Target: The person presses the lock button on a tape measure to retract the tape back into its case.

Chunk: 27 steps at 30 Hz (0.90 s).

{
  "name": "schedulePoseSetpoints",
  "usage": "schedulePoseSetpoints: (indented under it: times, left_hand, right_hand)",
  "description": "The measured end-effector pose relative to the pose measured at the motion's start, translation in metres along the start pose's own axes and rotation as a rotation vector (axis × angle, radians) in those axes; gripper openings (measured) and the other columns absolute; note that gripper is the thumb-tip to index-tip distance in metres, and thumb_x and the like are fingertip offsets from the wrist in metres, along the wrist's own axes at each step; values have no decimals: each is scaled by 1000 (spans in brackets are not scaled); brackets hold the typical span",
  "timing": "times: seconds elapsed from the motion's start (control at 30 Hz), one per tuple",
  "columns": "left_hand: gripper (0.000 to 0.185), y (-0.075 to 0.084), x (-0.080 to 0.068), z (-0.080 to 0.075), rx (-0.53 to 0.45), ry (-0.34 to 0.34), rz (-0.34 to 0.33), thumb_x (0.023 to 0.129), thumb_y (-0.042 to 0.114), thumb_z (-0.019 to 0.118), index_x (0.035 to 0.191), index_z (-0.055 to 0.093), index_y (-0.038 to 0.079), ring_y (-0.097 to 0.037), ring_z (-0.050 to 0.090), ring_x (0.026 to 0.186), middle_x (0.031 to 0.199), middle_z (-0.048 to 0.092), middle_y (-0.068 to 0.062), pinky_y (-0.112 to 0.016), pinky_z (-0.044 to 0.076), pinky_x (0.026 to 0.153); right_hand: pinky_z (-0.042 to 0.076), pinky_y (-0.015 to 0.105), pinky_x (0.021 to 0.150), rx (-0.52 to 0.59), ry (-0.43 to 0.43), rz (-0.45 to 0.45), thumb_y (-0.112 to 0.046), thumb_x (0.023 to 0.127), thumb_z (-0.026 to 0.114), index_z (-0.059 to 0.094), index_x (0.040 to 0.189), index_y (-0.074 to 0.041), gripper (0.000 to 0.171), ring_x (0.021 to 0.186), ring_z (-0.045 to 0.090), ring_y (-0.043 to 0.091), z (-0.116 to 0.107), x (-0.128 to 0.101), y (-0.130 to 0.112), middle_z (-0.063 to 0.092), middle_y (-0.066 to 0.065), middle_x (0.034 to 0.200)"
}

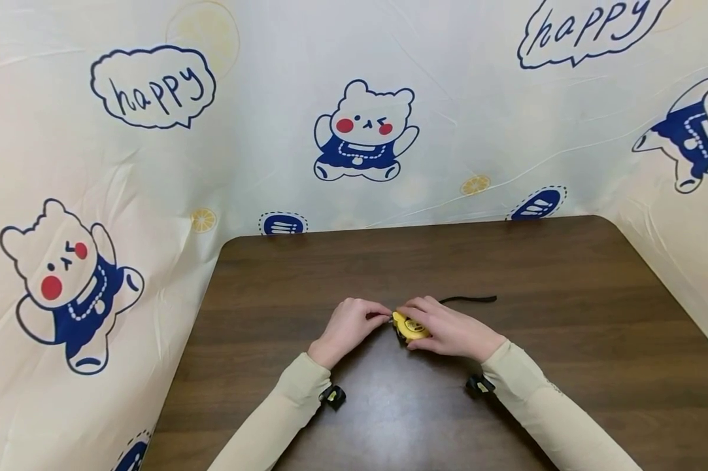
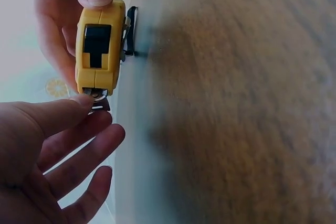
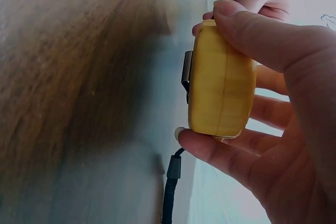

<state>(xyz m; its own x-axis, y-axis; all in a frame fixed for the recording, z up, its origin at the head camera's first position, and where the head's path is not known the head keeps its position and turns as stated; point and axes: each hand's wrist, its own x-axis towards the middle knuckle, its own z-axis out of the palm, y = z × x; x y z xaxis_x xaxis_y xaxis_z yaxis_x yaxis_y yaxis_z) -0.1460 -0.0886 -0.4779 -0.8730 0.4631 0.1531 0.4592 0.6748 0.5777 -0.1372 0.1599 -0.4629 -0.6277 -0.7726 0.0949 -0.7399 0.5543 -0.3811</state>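
While the yellow tape measure (image 1: pixel 409 327) is kept low over the middle of the brown desk (image 1: pixel 565 275), it is gripped by the right hand (image 1: pixel 450 330), whose thumb and fingers are curled around its case. The metal tip of the tape (image 2: pixel 98 98) is pinched by the thumb and fingertips of the left hand (image 1: pixel 348 327), just left of the case. A black strap (image 1: pixel 468 299) is seen lying on the desk just beyond the right hand, and a cartoon-printed sheet (image 1: pixel 153 163) is hung along the far and side edges.
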Motion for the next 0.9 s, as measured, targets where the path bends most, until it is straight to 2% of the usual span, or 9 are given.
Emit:
schedulePoseSetpoints:
  times: [0.37, 0.67, 0.9]
  left_hand:
    - [17, 2, 1, 3, -7, -4, 32, 100, 19, 73, 113, 82, 14, -11, 74, 91, 105, 80, 0, -33, 60, 80]
    - [14, -4, -2, -1, -24, -27, 11, 99, 17, 73, 110, 81, 11, -12, 73, 91, 104, 79, 0, -34, 59, 82]
    - [15, -15, -11, -9, -6, -11, -32, 99, 19, 74, 110, 82, 13, -14, 74, 93, 105, 79, 1, -37, 59, 84]
  right_hand:
    - [53, 37, 99, 1, -11, 14, -35, 95, 79, 55, 147, -5, 64, 119, 54, 19, 2, -1, 2, 58, 6, 137]
    - [54, 38, 95, -25, 17, 19, -33, 94, 80, 57, 145, -4, 63, 116, 55, 20, -1, -6, 9, 59, 8, 134]
    - [54, 39, 94, -21, 34, 50, -33, 94, 80, 56, 146, -4, 65, 115, 55, 20, -6, -15, 21, 59, 9, 135]
